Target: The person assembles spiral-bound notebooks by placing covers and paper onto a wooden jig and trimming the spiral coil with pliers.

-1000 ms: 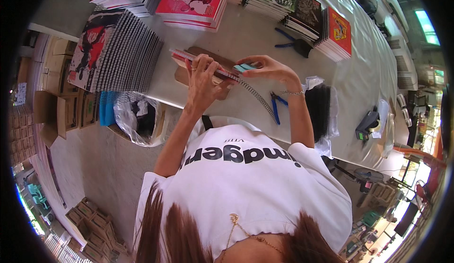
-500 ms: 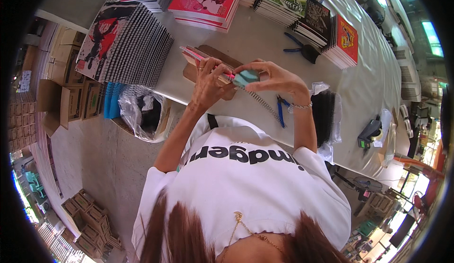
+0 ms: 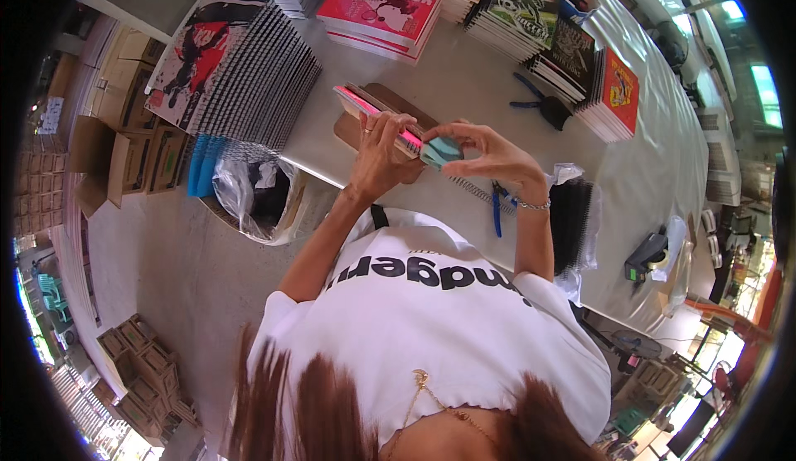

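Note:
My left hand (image 3: 379, 158) is closed on a thin notebook (image 3: 352, 100) with bright pink along its edge, tilted above a brown board (image 3: 390, 96) on the table. My right hand (image 3: 497, 156) pinches a small teal block-like piece (image 3: 442, 152) between thumb and fingers, right against the notebook's near corner. From under that hand a spiral binding coil (image 3: 473, 187) trails toward blue-handled pliers (image 3: 497, 212) at the table's near edge. What the teal piece is exactly, I cannot make out.
Spiral-bound notebooks (image 3: 240, 63) rise in a tall stack at the left. Pink books (image 3: 381, 9), green books (image 3: 518, 13) and red books (image 3: 613, 92) line the back. Another pair of pliers (image 3: 539, 100) lies near them. Black coils (image 3: 574, 225) in plastic sit at the right, beyond them a tape dispenser (image 3: 647, 255).
The view has shifted, so the table's things sit slightly lower and to the right. My right hand has turned the teal piece a little at the notebook's corner; both holds stay the same.

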Available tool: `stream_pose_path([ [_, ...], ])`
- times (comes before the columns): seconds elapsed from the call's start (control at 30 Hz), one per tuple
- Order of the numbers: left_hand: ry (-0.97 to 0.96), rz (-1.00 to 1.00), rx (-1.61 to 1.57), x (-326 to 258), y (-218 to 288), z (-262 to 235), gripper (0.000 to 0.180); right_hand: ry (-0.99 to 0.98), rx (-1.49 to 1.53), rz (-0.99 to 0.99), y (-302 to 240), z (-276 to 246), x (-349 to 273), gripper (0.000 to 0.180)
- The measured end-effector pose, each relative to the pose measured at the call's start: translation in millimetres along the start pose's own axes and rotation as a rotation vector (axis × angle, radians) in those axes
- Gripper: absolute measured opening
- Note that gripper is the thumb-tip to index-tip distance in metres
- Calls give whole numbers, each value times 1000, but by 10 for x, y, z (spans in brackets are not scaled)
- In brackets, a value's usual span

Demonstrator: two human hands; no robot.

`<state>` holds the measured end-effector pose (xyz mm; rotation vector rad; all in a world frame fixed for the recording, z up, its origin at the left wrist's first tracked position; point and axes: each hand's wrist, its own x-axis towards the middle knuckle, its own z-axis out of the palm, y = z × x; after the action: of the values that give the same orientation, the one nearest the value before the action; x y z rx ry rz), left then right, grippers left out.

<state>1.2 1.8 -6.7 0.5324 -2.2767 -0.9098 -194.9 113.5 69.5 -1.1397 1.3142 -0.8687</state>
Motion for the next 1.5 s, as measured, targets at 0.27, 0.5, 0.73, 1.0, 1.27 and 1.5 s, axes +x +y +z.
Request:
stream_pose_path([
  [0.27, 44, 5, -16, 13, -32, 19, 80, 22, 34, 28, -113, 98, 72, 56],
  [0.5, 56, 70, 18, -65, -118, 75, 96, -63, -305, -299, -338, 155, 126, 50],
  [0.73, 56, 93, 96, -40, -161, 75, 99, -59, 114, -198, -126, 125, 217, 51],
  [1.0, 171, 60, 11, -3, -186, -71, 92, -34, 164, -106, -250, 134, 359, 51],
  [1.27, 226, -55, 322, 184, -377, -449, 66, 11, -172, -134, -158, 139, 559, 51],
  [1.5, 173, -43, -54, 242, -550, -363, 68, 41, 24, -95, -35, 102, 699, 49],
])
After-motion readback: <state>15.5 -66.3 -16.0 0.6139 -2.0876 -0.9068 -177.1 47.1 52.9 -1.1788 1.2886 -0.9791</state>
